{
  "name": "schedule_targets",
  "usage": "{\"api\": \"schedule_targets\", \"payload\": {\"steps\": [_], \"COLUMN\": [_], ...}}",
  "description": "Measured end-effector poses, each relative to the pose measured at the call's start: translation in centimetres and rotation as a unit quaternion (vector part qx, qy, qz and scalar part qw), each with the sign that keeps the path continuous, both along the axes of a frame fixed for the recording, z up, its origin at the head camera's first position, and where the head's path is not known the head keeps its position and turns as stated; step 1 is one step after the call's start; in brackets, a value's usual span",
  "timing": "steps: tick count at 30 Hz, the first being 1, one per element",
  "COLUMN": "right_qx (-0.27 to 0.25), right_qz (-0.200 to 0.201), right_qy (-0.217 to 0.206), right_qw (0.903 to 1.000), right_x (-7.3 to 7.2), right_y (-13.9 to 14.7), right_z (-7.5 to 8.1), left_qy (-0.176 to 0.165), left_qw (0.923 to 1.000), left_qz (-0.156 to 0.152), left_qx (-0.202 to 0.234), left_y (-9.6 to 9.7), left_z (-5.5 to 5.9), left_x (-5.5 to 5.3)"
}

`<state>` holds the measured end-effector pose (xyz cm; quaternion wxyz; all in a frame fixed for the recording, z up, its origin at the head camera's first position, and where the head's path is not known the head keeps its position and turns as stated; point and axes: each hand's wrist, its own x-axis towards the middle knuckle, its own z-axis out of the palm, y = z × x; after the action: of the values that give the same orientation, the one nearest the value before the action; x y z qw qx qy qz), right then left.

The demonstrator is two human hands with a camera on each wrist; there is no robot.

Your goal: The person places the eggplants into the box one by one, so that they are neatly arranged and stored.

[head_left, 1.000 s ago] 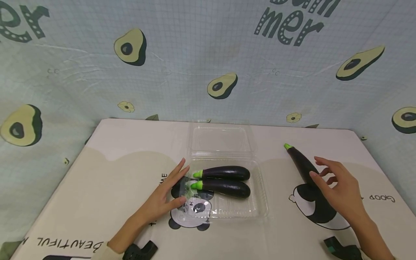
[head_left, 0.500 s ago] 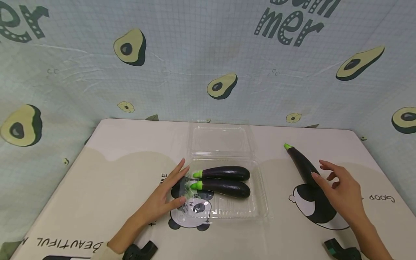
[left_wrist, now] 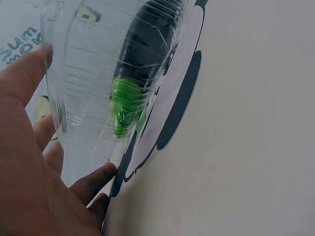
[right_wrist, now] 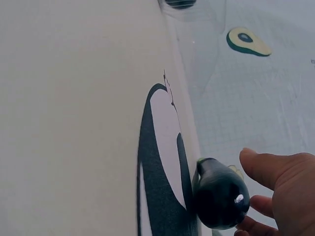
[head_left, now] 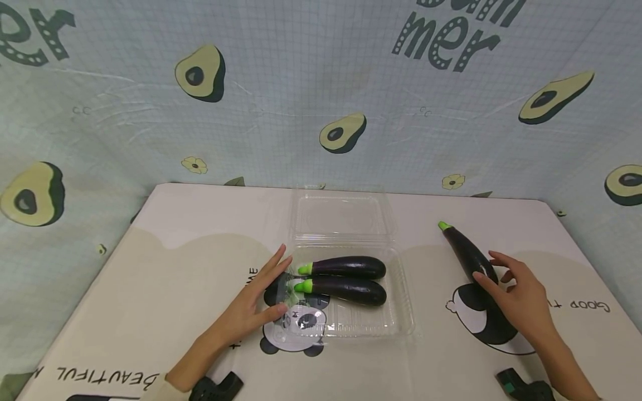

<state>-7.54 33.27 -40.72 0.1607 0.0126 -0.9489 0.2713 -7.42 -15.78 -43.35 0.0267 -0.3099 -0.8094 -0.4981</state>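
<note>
Two dark eggplants [head_left: 346,291] with green caps lie side by side in a clear plastic clamshell container [head_left: 401,312]; its lid [head_left: 343,217] is folded back. My left hand [head_left: 251,303] rests along the container's left side, fingers spread and fairly straight; in the left wrist view, fingertips [left_wrist: 48,56] touch the rim. A third eggplant [head_left: 466,250] lies on the table to the right, green tip pointing away. My right hand [head_left: 524,298] is at its near, thick end, thumb and fingers on either side. The right wrist view shows the thumb [right_wrist: 253,160] apart from the eggplant [right_wrist: 221,199].
The table [head_left: 165,301] wears a pale cover printed with panda figures and lettering. Behind it hangs a grey-blue curtain [head_left: 281,83] with avocado prints. A black wrist device [head_left: 524,384] shows under the right wrist, another [head_left: 217,387] under the left.
My right hand first draws back slightly, then moves left and closer around the eggplant's near end. The left hand, the container and all the eggplants stay where they were.
</note>
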Motion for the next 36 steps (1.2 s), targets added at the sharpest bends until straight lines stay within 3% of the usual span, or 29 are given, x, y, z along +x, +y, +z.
{"api": "schedule_targets", "payload": {"steps": [20, 36], "right_qx": [-0.025, -0.025], "right_qz": [-0.016, -0.019], "right_qy": [-0.057, -0.044], "right_qw": [0.9980, 0.9986], "right_x": [0.08, 0.12], "right_y": [0.10, -0.02], "right_z": [-0.48, -0.50], "left_qy": [0.002, -0.003], "left_qw": [1.0000, 1.0000], "left_qz": [0.000, 0.004], "left_qx": [-0.003, -0.001], "left_y": [0.02, 0.00], "left_z": [-0.06, -0.17], "left_x": [-0.01, -0.05]}}
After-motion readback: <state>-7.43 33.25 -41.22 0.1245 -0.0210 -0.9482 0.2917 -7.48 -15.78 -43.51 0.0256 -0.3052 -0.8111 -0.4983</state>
